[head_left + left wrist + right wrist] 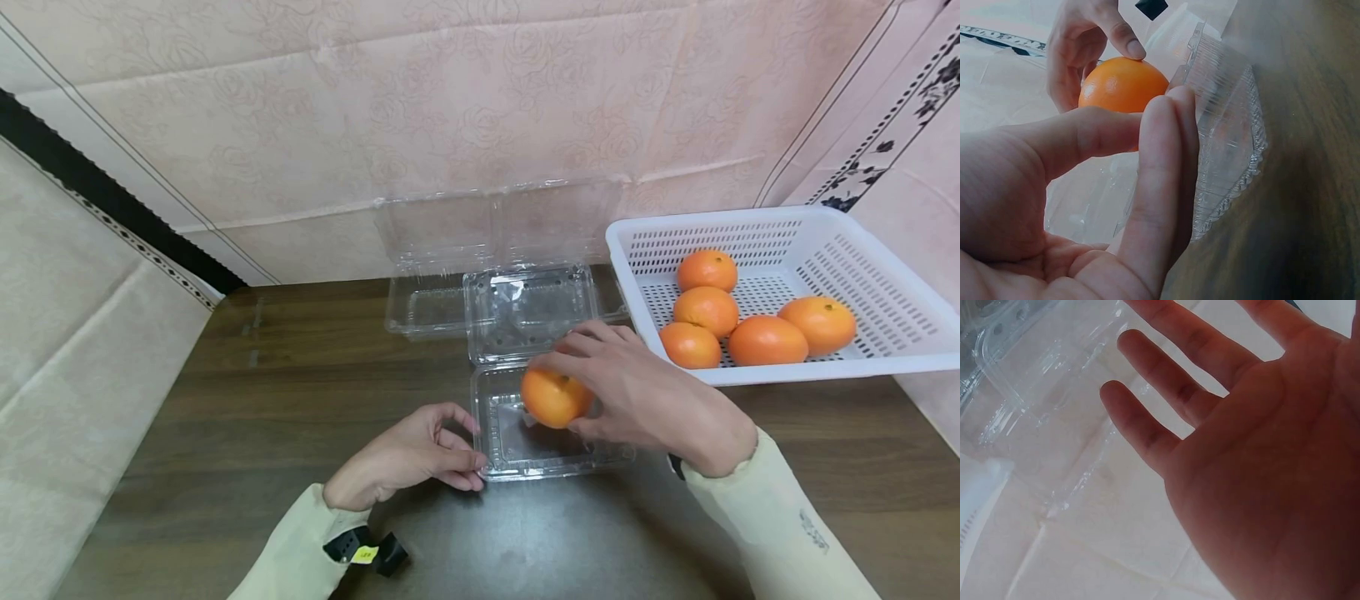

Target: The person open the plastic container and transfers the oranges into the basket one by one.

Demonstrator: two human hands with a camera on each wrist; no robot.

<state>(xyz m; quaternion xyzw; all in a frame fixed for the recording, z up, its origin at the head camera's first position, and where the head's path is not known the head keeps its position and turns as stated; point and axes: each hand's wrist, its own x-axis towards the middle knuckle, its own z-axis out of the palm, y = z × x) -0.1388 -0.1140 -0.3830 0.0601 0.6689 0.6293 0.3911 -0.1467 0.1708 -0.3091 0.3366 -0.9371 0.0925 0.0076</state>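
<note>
My right hand holds an orange between thumb and fingers, over the base of an open clear plastic clamshell box. In the left wrist view the orange shows at the box's edge with the right thumb on top of it. My left hand pinches the left rim of the box near its front corner, thumb and fingertips close together. The box's lid lies folded back behind the base. The right wrist view shows the right palm and spread fingers; the orange is out of that frame.
A white perforated basket with several oranges stands at the right. More clear plastic boxes stand behind the lid, against the pale cloth backdrop. Brown wooden tabletop spreads to the left and front.
</note>
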